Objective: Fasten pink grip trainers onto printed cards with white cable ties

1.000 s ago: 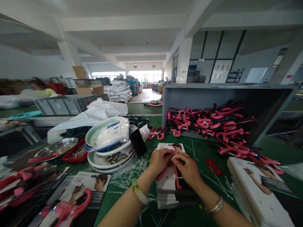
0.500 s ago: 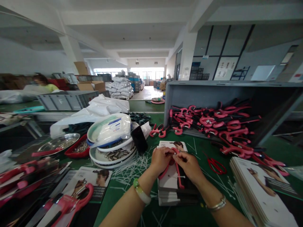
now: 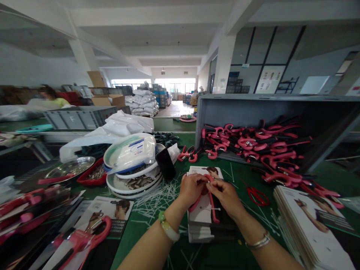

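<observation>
A pink-and-black hand grip strengthener (image 3: pixel 214 212) lies on a printed backing card (image 3: pixel 204 212), on top of a short stack of cards. My left hand (image 3: pixel 193 189) is closed around the upper end of the strengthener, fingers bent over its pink loop. Right beside it, my right hand (image 3: pixel 227 197) pinches at the same loop; a tiny white piece, seemingly a cable tie's end, shows between the fingertips. Another white cable tie (image 3: pixel 216 209) crosses the lower pink handle. My fingers partly hide the top of the strengthener.
A tipped grey crate (image 3: pixel 225 108) full of strengtheners stands at back right. Stacked cards (image 3: pixel 315 228) are at right, near red-handled scissors (image 3: pixel 257 195). Loose cable ties (image 3: pixel 157 200), stacked bowls (image 3: pixel 112 187), a phone (image 3: pixel 165 165) and carded strengtheners (image 3: pixel 81 240) are at left.
The view has shifted very slightly. My right fingers have moved a little at the loop; both hands stay in the same place on the strengthener.
</observation>
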`<state>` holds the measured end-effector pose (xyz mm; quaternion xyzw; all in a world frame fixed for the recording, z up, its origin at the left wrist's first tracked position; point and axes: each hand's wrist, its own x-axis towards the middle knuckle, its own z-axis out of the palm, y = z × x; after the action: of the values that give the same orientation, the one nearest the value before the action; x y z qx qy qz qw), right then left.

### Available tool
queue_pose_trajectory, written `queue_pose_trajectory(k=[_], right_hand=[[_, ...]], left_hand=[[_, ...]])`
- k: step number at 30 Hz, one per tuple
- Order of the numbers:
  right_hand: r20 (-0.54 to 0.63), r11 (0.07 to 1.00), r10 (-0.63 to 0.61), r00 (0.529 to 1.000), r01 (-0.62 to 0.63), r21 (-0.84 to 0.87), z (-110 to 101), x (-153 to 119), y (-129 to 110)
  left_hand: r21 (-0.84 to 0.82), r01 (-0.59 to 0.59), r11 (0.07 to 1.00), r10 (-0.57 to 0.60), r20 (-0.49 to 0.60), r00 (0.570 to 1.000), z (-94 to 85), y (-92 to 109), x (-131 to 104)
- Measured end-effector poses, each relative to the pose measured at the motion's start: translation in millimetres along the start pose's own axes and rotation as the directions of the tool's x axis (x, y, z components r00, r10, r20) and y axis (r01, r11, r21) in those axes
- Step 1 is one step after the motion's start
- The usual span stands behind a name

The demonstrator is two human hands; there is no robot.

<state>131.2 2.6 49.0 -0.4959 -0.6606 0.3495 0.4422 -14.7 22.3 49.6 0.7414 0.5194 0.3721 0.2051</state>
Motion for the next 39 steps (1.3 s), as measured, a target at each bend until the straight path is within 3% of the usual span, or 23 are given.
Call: queue_pose_trajectory(k=[26,30,35,39], right_hand=[[-0.007,0.999,0.009,1.000,-0.010,-0.045,0.7,4.7,3.1],[-0.002,0.998,0.039,0.999,-0.039,-0.047,-2.1,12.0,4.5],[0.016,0.994,0.067,0.998,-0.065,-0.092,-3.3,16.0,3.5],[0.007,0.994,0.011,1.000,-0.010,-0.112,0.1,13.3,2.9]], left_hand=[[0.014,-0.012,1.000,0.012,-0.019,1.000,0.4,3.0,-1.0],[-0.074,-0.023,0.997,0.026,0.034,0.999,-1.3,0.4,-2.2],[-0.321,-0.106,0.941,0.161,0.149,0.976,-13.6,-1.6,-7.6],[-0.199,-0.085,0.976,0.111,0.122,0.986,-13.5,-1.9,-6.2]])
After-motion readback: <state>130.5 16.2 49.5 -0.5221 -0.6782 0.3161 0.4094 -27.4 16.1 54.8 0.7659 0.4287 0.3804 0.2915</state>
